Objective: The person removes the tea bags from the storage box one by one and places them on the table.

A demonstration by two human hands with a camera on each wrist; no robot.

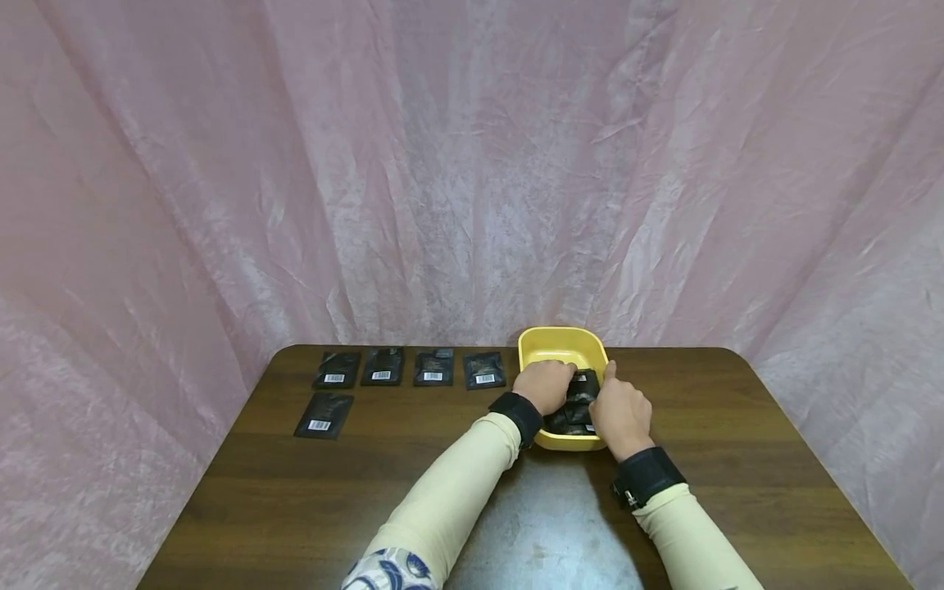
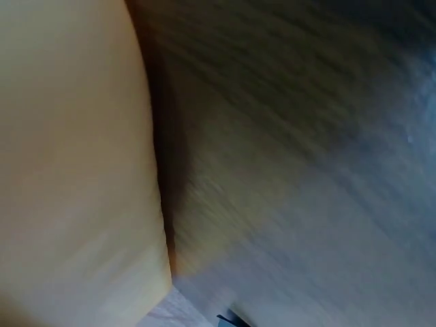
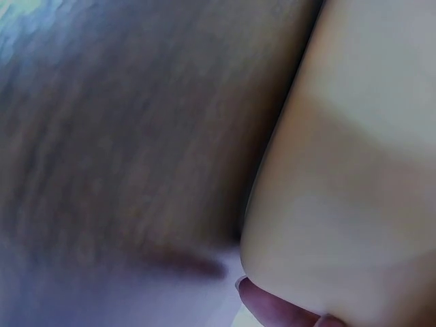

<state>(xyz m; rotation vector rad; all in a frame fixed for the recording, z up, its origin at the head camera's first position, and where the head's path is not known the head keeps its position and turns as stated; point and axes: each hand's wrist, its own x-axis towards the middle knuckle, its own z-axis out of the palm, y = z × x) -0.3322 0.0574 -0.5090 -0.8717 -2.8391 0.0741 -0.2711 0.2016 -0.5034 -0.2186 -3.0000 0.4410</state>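
A yellow plastic container [image 1: 564, 335] stands at the back of the wooden table, with several small black packets [image 1: 578, 418] inside. My left hand [image 1: 544, 385] holds its left side, the thumb reaching in over the rim. On the opposite wall my right hand [image 1: 621, 414] grips with its thumb along the rim. Both sets of fingers are mostly hidden in the head view. In the right wrist view, fingertips [image 3: 276, 305] curl in at the bottom beside a blurred pale surface. The left wrist view is blurred, with a pale surface at its left.
Left of the container, several black packets with white barcode labels lie spaced in a row, among them one packet [image 1: 484, 371] nearest the container. Another packet [image 1: 324, 415] lies in front of the row's left end. A pink curtain [image 1: 457, 180] hangs behind the table [image 1: 737, 459].
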